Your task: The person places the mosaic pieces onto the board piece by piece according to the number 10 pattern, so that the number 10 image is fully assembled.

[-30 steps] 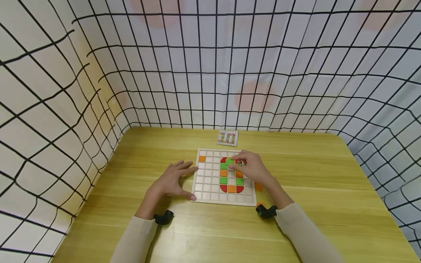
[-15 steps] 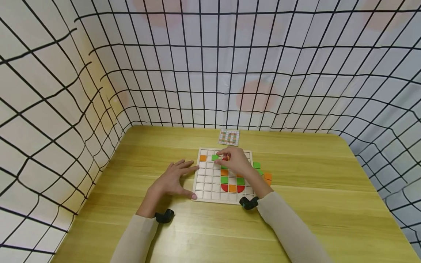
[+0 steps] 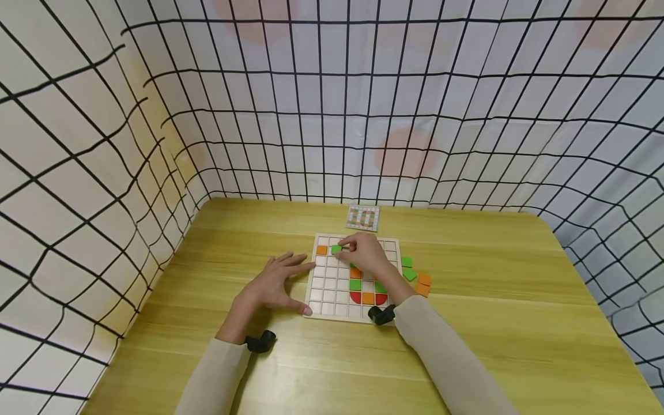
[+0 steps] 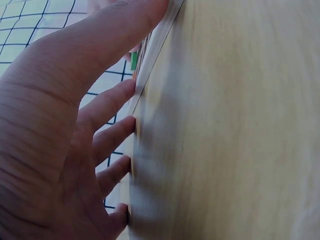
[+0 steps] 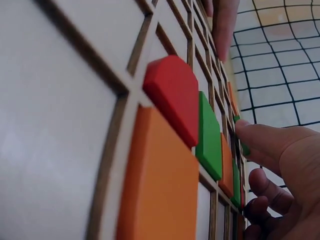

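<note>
A pale wooden grid board (image 3: 329, 282) lies on the table, holding orange, green and red tiles in a ring, partly covered by my right hand. That right hand (image 3: 367, 255) pinches a green square tile (image 3: 336, 249) over the second row, just right of an orange tile (image 3: 321, 250). The ring's rounded red tile (image 5: 175, 97), a green tile (image 5: 209, 140) and an orange tile (image 5: 160, 185) show large in the right wrist view. My left hand (image 3: 271, 283) spreads its fingers along the board's left side, thumb at the near left corner.
Several loose tiles lie right of the board, among them a green square (image 3: 407, 262), a green pointed tile (image 3: 410, 274) and an orange tile (image 3: 423, 279). A small pattern card (image 3: 362, 218) sits beyond the board. Black netting (image 3: 358, 144) over white cloth surrounds the table.
My right hand has carried the green tile leftward from the top of the ring to beside the upper-left orange tile. The left hand has stayed at the board's edge.
</note>
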Tool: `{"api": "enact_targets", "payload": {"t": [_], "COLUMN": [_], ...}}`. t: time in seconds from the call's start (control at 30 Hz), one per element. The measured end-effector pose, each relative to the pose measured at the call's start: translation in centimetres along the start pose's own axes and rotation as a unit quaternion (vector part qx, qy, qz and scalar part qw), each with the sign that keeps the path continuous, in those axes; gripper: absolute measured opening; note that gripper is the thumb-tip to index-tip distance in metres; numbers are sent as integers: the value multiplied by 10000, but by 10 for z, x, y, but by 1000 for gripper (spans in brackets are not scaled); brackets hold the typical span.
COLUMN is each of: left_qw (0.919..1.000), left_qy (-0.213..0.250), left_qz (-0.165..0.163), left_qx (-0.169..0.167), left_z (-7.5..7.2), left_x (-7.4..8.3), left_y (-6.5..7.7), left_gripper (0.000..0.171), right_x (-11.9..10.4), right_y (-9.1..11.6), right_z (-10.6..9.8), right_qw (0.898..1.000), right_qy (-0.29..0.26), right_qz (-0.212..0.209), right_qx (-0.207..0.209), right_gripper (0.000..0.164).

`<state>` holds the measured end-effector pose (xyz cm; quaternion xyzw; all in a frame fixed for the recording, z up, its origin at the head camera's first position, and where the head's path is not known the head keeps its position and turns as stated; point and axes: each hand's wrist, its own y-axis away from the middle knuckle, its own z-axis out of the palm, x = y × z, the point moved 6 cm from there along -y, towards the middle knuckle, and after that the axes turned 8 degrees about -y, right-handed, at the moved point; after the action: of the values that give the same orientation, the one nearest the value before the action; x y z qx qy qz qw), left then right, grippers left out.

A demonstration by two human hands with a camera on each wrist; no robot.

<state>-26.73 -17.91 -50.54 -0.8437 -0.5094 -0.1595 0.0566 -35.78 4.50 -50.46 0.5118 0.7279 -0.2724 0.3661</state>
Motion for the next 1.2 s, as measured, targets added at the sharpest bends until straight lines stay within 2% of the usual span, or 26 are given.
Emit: {"api": "enact_targets", "payload": {"t": [0.33, 0.47, 0.7, 0.83, 1.0, 1.2], "left_qw": [10000, 10000, 10000, 10000, 10000, 9999], "left_qy": [-48, -69, -8, -27, -38, -95], "left_qz": [-11, -20, -28, -22, -56, -39], "left_qx": [-17, -20, -28, -41, -45, -55], "left_z": [1, 0, 0, 1, 1, 1], "left_x": [0, 1, 0, 0, 1, 2], "left_y": [-1, 0, 0, -2, -2, -1], "left_gripper": [109, 109, 109, 109, 109, 110], "right_x": [-5, -7, -8, -6, -4, 3], "right_y": [0, 0, 3, 7, 15, 30], "right_z": [6, 7, 4, -4, -17, -40], "right_qw": [9979, 9971, 9991, 9998, 9997, 9998], "right_qy": [626, 746, 424, 128, 162, 157], "right_qz": [184, 116, -32, -38, -69, -149], "right_qx": [-31, -29, -53, -123, -176, -41], "right_gripper": [31, 32, 38, 40, 40, 41]}}
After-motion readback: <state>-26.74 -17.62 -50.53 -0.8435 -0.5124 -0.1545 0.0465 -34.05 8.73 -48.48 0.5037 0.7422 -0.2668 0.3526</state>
